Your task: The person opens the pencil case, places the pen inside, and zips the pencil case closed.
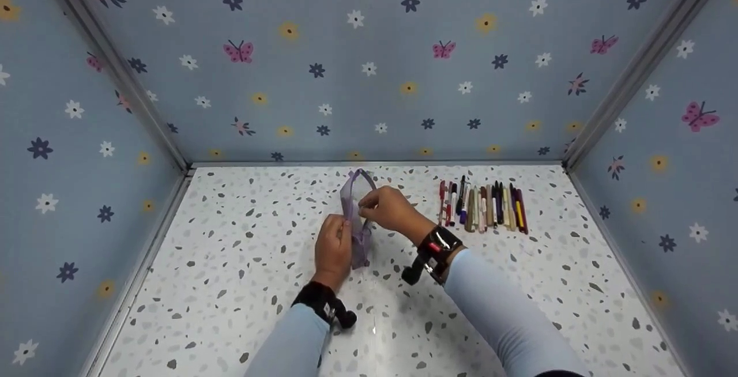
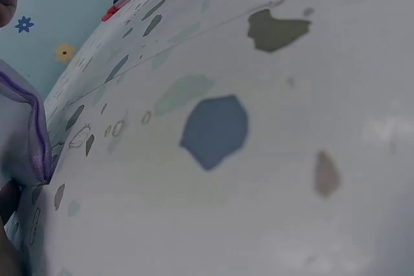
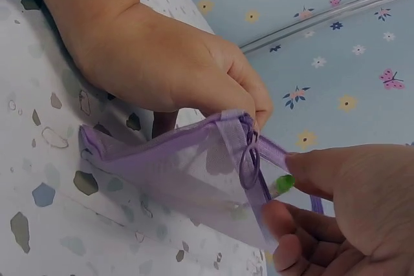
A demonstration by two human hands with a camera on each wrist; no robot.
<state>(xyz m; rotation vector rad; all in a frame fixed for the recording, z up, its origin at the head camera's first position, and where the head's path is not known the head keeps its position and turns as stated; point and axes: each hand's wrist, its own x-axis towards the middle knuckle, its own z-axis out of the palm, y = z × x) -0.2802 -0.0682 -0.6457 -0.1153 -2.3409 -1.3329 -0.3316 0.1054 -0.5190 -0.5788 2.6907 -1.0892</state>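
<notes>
A translucent purple mesh pouch [image 1: 360, 238] with a zipper stands between the hands, its mouth parted. The left hand [image 1: 334, 248] grips its near left side; in the right wrist view the left hand [image 3: 174, 63] pinches the edge by the zipper pull. At the mouth, the right hand [image 1: 390, 210] has thumb and fingers curled at the zippered edge, and the right hand [image 3: 349, 205] appears to pinch that edge. A green-tipped pen [image 3: 282, 185] shows inside the pouch opening. Only a corner of the pouch [image 2: 22, 134] shows in the left wrist view.
A row of pens and markers [image 1: 483, 207] lies on the right of the speckled white table [image 1: 230, 285], near the back. Flower-patterned blue walls [image 1: 369, 66] enclose the table at the back and on both sides.
</notes>
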